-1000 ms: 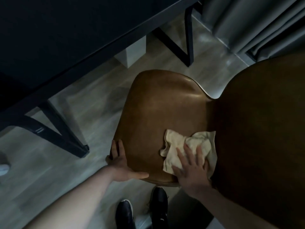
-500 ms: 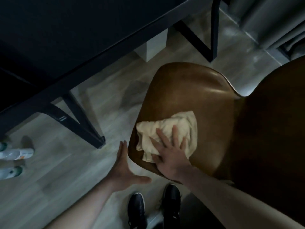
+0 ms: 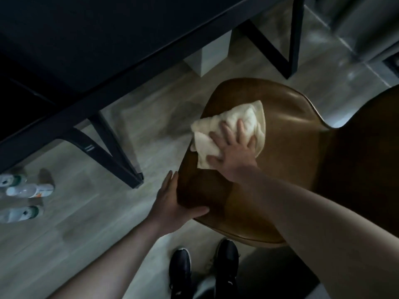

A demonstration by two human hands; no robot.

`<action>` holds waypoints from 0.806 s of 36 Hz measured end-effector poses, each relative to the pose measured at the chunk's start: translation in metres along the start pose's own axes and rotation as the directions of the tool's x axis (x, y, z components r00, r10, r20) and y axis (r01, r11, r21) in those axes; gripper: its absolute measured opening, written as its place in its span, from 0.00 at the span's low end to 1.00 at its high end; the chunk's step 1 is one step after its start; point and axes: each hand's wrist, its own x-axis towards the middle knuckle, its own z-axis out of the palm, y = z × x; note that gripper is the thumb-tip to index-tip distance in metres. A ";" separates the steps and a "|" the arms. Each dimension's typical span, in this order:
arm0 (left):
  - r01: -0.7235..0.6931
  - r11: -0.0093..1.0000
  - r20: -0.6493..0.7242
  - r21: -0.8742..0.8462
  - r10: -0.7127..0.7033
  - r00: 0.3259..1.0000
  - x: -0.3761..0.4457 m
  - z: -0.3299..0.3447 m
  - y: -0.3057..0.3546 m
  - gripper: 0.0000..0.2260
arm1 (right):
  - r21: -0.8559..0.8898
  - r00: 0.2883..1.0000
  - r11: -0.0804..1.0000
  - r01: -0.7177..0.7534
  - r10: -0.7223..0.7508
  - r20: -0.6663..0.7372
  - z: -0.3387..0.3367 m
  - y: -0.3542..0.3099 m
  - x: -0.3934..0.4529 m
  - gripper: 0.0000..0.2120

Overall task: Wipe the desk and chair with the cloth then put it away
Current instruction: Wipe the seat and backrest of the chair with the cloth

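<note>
A brown leather chair stands right of centre, its backrest dark at the far right. A crumpled cream cloth lies on the left part of the seat. My right hand presses flat on the cloth, fingers spread. My left hand grips the seat's near left edge, thumb on top. The dark desk fills the upper left, above its black legs.
Black desk legs stand left of the chair, another behind it. A white box sits under the desk. Several bottles lie on the wooden floor at far left. My black shoes are by the chair's front. Grey curtains hang top right.
My right hand has slid the cloth from the seat's near right part across to its left and farther side. My left hand let go of the seat edge, then gripped it again.
</note>
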 end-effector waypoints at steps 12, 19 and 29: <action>0.205 0.884 0.063 0.420 -0.254 0.965 0.011 0.053 0.059 0.76 | -0.011 0.955 0.961 -0.278 0.277 0.107 0.024 0.108 -0.136 0.38; 0.233 0.833 0.058 0.502 -0.301 0.952 0.018 0.058 0.062 0.75 | 0.037 0.951 0.957 -0.288 0.282 0.123 0.032 0.093 -0.113 0.36; 0.246 0.820 0.025 0.517 -0.302 0.953 0.026 0.062 0.059 0.73 | 0.083 0.985 0.982 -0.169 0.170 -0.003 -0.016 0.056 0.012 0.37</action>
